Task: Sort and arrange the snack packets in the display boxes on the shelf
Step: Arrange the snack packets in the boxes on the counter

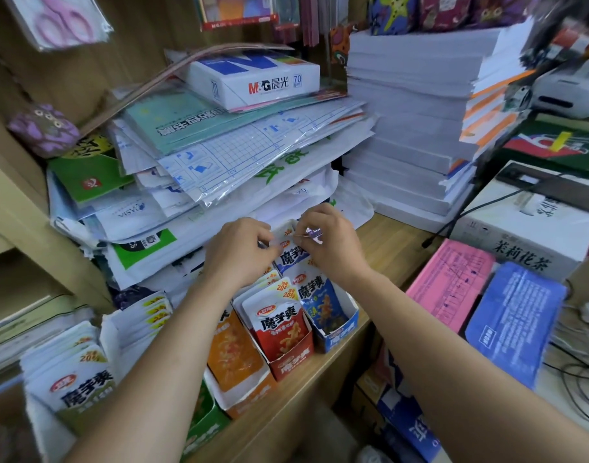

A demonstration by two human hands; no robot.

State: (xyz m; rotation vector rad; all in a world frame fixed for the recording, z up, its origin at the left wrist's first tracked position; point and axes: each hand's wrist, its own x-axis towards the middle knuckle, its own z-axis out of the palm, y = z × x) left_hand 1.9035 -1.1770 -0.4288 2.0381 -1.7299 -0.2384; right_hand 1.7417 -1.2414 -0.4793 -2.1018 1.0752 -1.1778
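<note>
Four open display boxes stand side by side on the wooden shelf: a green box (204,426), an orange box (249,401), a red box (291,362) and a blue box (341,332), each with matching snack packets upright inside. Both hands work at the back of the blue box. My left hand (241,252) pinches the top of a blue-and-white packet (291,259) from the left. My right hand (329,242) pinches the top edge of the same packet from the right. A red packet (278,325) fronts the red box.
A tall messy pile of plastic-wrapped stationery (219,155) rises right behind the boxes. Reams of white paper (410,128) stack at the back right. Pink (450,282) and blue (517,319) paper packs lie right of the shelf, beside a white carton (533,235) and cables.
</note>
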